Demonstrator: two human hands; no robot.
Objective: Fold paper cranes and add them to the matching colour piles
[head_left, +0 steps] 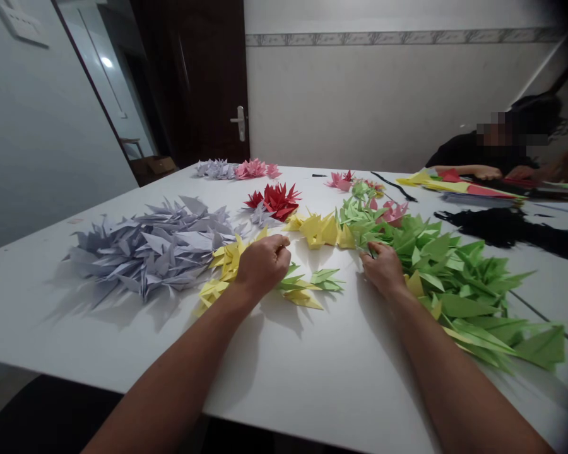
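Observation:
My left hand (265, 261) is closed above the table, its fingers pinched together; what they hold, if anything, is too small to make out. Yellow folded papers (227, 258) lie beside and under it, with a few green and yellow ones (307, 287) to its right. My right hand (381, 268) has its thumb and fingers drawn together at the left edge of a large green folded-paper pile (445, 265); something small and dark shows at the fingertips. Between and beyond the hands sit more yellow folded papers (317, 230). A big pale lilac pile (156, 249) spreads at the left.
Red folded papers (277, 202) stand farther back on the white table (284, 384). Pink ones (253, 169) lie near the far edge. At the right are a black stringy bundle (511, 230), coloured sheets (459, 185) and a person in dark clothing (468, 151).

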